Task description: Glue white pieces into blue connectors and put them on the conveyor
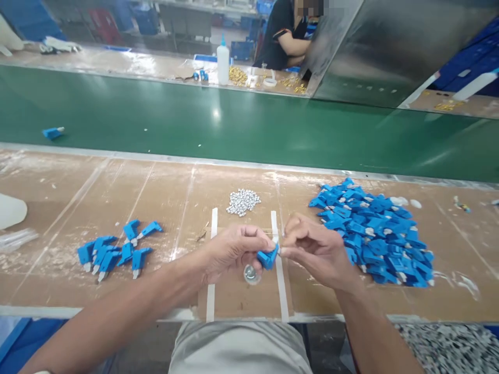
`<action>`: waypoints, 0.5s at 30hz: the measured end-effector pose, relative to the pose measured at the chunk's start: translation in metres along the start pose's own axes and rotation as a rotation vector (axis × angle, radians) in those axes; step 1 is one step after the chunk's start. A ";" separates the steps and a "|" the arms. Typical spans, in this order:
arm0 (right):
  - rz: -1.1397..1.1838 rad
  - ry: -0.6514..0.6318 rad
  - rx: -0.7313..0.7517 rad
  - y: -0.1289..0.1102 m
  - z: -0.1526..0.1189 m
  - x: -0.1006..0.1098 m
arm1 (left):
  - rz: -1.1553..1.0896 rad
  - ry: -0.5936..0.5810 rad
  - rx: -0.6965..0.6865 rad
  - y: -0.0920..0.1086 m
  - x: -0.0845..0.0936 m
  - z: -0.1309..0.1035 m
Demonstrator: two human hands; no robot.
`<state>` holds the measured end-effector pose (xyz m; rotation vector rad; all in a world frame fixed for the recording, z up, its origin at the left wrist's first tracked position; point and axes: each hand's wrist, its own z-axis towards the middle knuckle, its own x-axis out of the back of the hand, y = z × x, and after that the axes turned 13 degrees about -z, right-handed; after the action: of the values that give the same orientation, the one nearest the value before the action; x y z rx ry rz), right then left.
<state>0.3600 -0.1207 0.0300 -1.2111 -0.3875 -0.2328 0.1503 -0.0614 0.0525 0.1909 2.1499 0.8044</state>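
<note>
My left hand (237,246) is closed on a small blue plastic part (268,258) with a white tip, held above the table between two strips of white tape. Close by on the right, my right hand (312,246) has its fingers pinched at the part's edge; whatever they hold is too small or hidden to name. Below the left hand sits a small round clear dish (251,274). A little heap of small silvery pieces (243,202) lies beyond the hands. To the right is a large pile of similar blue parts (374,234), and several more blue parts (107,254) lie at the left.
A green conveyor belt (234,127) runs across behind the table, carrying one blue part (52,133) at the left. Past it stand a white bottle (223,62), brass-coloured pieces (237,76), a metal panel (390,52) and a person in a dark shirt (278,39).
</note>
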 end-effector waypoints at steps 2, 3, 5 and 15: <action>-0.039 0.206 -0.141 0.006 -0.005 0.004 | 0.265 0.095 -0.165 0.026 0.004 0.033; -0.044 0.305 -0.207 0.007 -0.009 0.005 | 0.460 0.187 -0.268 0.044 0.008 0.053; -0.070 0.371 -0.259 0.008 -0.021 0.008 | 0.946 0.484 -0.481 0.087 0.016 0.095; -0.150 0.327 -0.349 0.007 -0.088 0.038 | 1.532 0.541 -0.688 0.135 -0.005 0.216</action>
<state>0.4122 -0.1998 0.0135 -1.4573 -0.1536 -0.6400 0.2965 0.1464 0.0370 1.4513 1.6909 2.5826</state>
